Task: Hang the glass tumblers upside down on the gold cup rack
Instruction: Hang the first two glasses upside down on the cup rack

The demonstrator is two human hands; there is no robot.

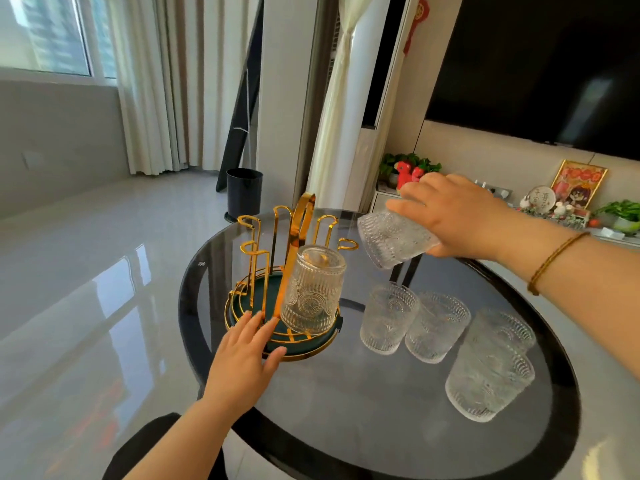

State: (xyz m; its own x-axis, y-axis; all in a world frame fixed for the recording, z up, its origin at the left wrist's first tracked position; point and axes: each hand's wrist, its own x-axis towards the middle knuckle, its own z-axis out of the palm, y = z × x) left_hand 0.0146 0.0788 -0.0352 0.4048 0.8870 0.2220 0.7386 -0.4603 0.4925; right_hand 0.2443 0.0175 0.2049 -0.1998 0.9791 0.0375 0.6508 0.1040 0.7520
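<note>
Head view looks down on a round glass table point(346, 403) with a dark rim. On its left part stands the gold cup rack point(287, 271) on a green base, and one glass tumbler point(313, 289) hangs upside down on a near prong. The left hand point(242, 358) lies flat with fingers spread on the rack's base rim, gripping nothing. The right hand point(457, 213) holds a second tumbler point(394, 237) tilted in the air, just right of the rack. Four more tumblers point(388, 317) stand on the table, seemingly upright, though the clear glass makes that hard to judge.
</note>
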